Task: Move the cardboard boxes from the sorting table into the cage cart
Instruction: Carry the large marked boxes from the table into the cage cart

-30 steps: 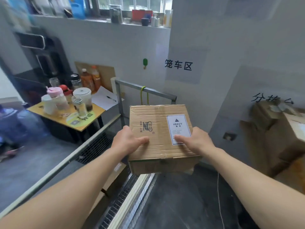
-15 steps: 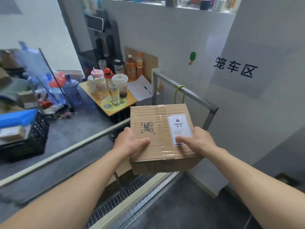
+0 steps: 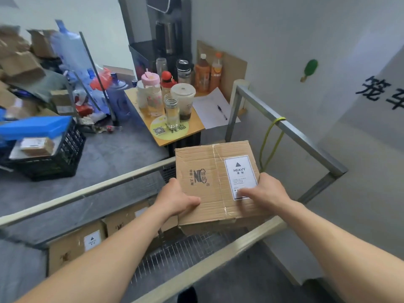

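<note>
Room: grey floor, pale walls; big black characters on the wall behind the cage cart (image 3: 290,130).
Cart: metal-rail frame w/ wire-mesh sides, open at the top; a yellow-green cord (image 3: 270,141) is looped on its far rail and hangs down inside.
Task item: cardboard box (image 3: 209,184), taped shut, held in the air over the cart's open top, just beyond the cart's near rail, approx level w/ the top rails.
Label: white HEAVY label (image 3: 239,173) on the box top, on the side nearer the cart's right rail.
Left hand (image 3: 177,199): clamped on the box's near-left edge, thumb flat on top, fingers round the side and out of sight.
Right hand (image 3: 269,191): clamped on the near-right edge, thumb over the label's lower corner, fingers round the side.
Inside cart: other boxes (image 3: 72,248) low down along the cart's left side, one w/ a white label.
Past cart: small yellow table (image 3: 196,125) just beyond the cart's far-left corner, w/ bottles, cups, paper & pen.
Left of cart: black crate (image 3: 54,158) on the floor, well apart from the cart.
</note>
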Tool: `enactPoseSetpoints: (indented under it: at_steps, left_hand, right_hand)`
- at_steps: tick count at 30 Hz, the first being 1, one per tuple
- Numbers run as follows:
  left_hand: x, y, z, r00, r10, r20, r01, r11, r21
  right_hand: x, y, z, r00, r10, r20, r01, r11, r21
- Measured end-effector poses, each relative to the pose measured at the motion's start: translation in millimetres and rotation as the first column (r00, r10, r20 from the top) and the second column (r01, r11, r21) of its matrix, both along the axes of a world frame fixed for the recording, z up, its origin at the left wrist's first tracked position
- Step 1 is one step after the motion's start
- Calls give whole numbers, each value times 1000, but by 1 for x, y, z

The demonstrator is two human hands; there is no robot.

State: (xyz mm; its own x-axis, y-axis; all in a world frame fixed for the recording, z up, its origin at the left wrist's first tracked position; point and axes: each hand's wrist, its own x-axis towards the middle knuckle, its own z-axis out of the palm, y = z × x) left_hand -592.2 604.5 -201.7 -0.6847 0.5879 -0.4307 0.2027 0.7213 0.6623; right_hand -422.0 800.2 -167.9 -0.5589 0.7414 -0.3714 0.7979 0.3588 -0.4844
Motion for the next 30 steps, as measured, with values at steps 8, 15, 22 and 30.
enactPoseSetpoints:
  at_steps: [8, 15, 22, 30]
  left_hand:
    - [-53, 37, -22, 999, 53, 10, -53, 997, -63]
    - [-69, 56, -57, 994, 94, 50, -86, 986, -141]
    - [-70, 77, -112, 975, 194, 104, -162, 953, -256]
    - [-58, 105, -189, 948, 265, 179, -204, 932, -299]
  right_hand:
    - [-60, 42, -23, 998, 26, 58, -25, 1000, -13]
    - [-91, 70, -79, 989, 73, 132, -64, 996, -66]
    - [-110, 98, -144, 967, 166, 194, -148, 984, -101]
    - [-114, 131, -221, 963, 178, 201, -136, 969, -207]
